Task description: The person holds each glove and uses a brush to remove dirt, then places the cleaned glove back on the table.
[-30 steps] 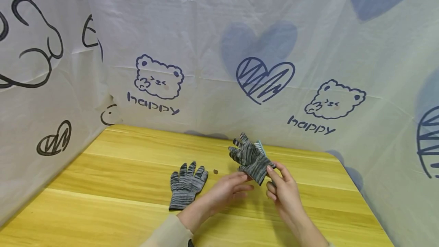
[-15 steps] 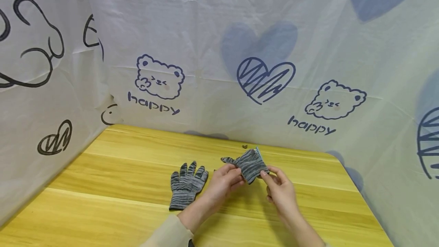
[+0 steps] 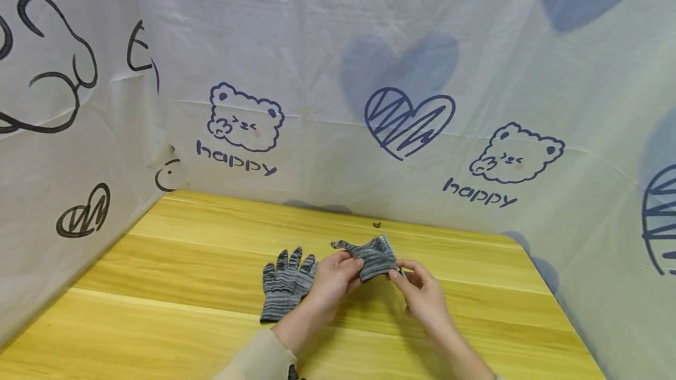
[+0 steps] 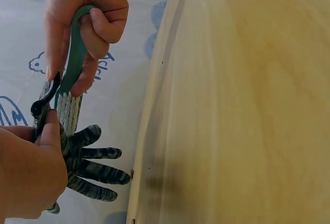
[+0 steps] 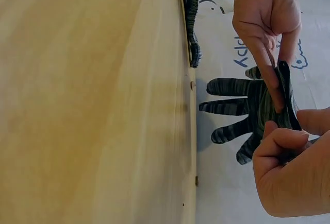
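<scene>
A striped grey-black knit glove (image 3: 377,258) is held up between my two hands over the table. My left hand (image 3: 334,280) pinches it near its dark-edged cuff, thumb on the near side. My right hand (image 3: 422,292) pinches the other side of the cuff. In the left wrist view, that right hand's fingers also curl round the green handle of a brush (image 4: 76,62). White bristles (image 4: 68,112) stand against the glove, whose fingers (image 4: 98,174) spread loosely. A matching glove (image 3: 285,289) lies flat on the table, left of my left hand, partly covered by it.
The yellow wood-grain table (image 3: 174,268) has a small dark bit (image 3: 377,225) near its far edge. Behind it hangs a pale curtain (image 3: 317,151) printed with hearts and bear faces; another printed sheet (image 3: 127,151) closes off the left side.
The held glove has turned from fingers pointing up to pointing left, and shifted left with both hands. My left hand went from fingers extended under the glove to pinching it. The other glove stays put.
</scene>
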Motion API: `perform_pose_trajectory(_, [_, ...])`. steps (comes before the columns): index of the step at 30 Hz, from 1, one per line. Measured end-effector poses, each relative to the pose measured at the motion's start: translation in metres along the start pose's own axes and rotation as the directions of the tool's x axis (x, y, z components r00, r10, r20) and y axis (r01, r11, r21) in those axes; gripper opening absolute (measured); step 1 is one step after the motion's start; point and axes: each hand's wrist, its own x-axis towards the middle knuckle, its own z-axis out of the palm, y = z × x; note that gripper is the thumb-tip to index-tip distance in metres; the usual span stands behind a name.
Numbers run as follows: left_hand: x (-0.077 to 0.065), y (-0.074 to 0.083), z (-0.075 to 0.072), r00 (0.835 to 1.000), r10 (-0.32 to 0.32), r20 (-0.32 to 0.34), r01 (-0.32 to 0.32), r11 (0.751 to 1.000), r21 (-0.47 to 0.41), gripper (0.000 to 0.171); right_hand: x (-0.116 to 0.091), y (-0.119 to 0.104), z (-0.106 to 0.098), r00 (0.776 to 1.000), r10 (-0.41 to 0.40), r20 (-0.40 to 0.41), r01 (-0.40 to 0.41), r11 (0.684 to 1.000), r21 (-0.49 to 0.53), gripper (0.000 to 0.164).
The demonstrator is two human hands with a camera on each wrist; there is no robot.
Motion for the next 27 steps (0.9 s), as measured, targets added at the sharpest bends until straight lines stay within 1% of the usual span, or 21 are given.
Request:
perform_pose_trajectory(1, [0.0,0.0,-0.001,1.0,0.004,0.003,-0.004,1.0,-0.001,0.038,0.0,0.0,-0.001,1.0,-0.011,-0.005,0.011,1.0,0.008,0.034])
perform_pose_trajectory(4, [0.002,0.003,-0.002,1.0,-0.006,0.0,0.006,1.0,-0.004,0.038,0.001,-0.002,-0.004,0.998,-0.058,-0.031,0.059,0.998,0.026,0.034])
perform_pose_trajectory(5, [0.002,0.003,-0.003,1.0,-0.007,-0.005,0.007,1.0,0.001,0.041,0.001,-0.003,-0.005,0.996,-0.077,-0.041,0.078,0.997,0.024,0.035])
perform_pose_trajectory(6, [0.001,0.004,-0.003,1.0,-0.008,-0.009,0.008,1.0,0.006,0.049,0.001,-0.003,-0.006,0.994,-0.096,-0.051,0.097,0.995,0.023,0.036])
perform_pose_trajectory(8, [0.002,0.005,-0.004,1.0,-0.019,-0.014,0.02,1.0,0.017,0.052,0.0,-0.005,-0.008,0.988,-0.135,-0.074,0.135,0.991,-0.009,0.038])
perform_pose_trajectory(9, [0.001,0.005,-0.004,1.0,-0.018,-0.014,0.019,0.999,0.027,0.058,0.0,-0.006,-0.008,0.983,-0.161,-0.084,0.159,0.987,-0.034,0.039])
perform_pose_trajectory(11, [0.001,0.006,-0.005,1.0,-0.013,-0.016,0.013,0.999,0.038,0.062,-0.001,-0.008,-0.009,0.969,-0.224,-0.108,0.215,0.973,-0.089,0.04])
perform_pose_trajectory(13, [0.001,0.006,-0.006,1.0,-0.008,-0.019,0.009,0.999,0.038,0.062,-0.003,-0.008,-0.008,0.944,-0.307,-0.124,0.288,0.946,-0.148,0.039])
perform_pose_trajectory(15, [0.002,0.006,-0.006,1.0,0.0,-0.028,0.001,1.0,0.03,0.057,-0.004,-0.007,-0.006,0.909,-0.398,-0.126,0.372,0.909,-0.19,0.038])
perform_pose_trajectory(17, [0.003,0.007,-0.006,0.999,0.009,-0.034,-0.008,1.0,0.018,0.037,-0.005,-0.005,-0.005,0.863,-0.493,-0.112,0.463,0.859,-0.216,0.037])
perform_pose_trajectory(19, [0.004,0.007,-0.006,0.999,0.017,-0.035,-0.017,1.0,0.007,0.013,-0.005,-0.004,-0.003,0.813,-0.575,-0.089,0.544,0.806,-0.233,0.037])
perform_pose_trajectory(20, [0.005,0.007,-0.005,0.999,0.02,-0.033,-0.02,1.0,0.0,0.008,-0.006,-0.004,-0.002,0.786,-0.614,-0.075,0.583,0.776,-0.242,0.037])
perform_pose_trajectory(21, [0.006,0.007,-0.005,0.999,0.021,-0.027,-0.021,1.0,-0.004,0.012,-0.006,-0.003,-0.001,0.76,-0.647,-0.061,0.614,0.745,-0.26,0.037])
perform_pose_trajectory(22, [0.005,0.007,-0.005,0.999,0.023,-0.025,-0.023,1.0,-0.004,0.012,-0.007,-0.003,0.0,0.734,-0.677,-0.045,0.643,0.715,-0.276,0.038])
perform_pose_trajectory(23, [0.005,0.007,-0.006,1.0,0.024,-0.02,-0.024,1.0,-0.006,0.008,-0.007,-0.002,0.001,0.708,-0.705,-0.028,0.668,0.683,-0.296,0.038])
perform_pose_trajectory(24, [0.005,0.007,-0.006,1.0,0.024,-0.016,-0.024,1.0,-0.006,0.008,-0.007,-0.002,0.002,0.686,-0.728,-0.01,0.689,0.653,-0.313,0.039])
perform_pose_trajectory(26, [0.003,0.007,-0.006,1.0,0.021,-0.006,-0.021,1.0,0.001,0.023,-0.008,-0.001,0.003,0.646,-0.763,0.029,0.724,0.601,-0.339,0.042])
perform_pose_trajectory(27, [0.002,0.007,-0.006,1.0,0.02,0.0,-0.02,1.0,0.005,0.03,-0.009,0.0,0.004,0.631,-0.775,0.048,0.737,0.578,-0.351,0.043])
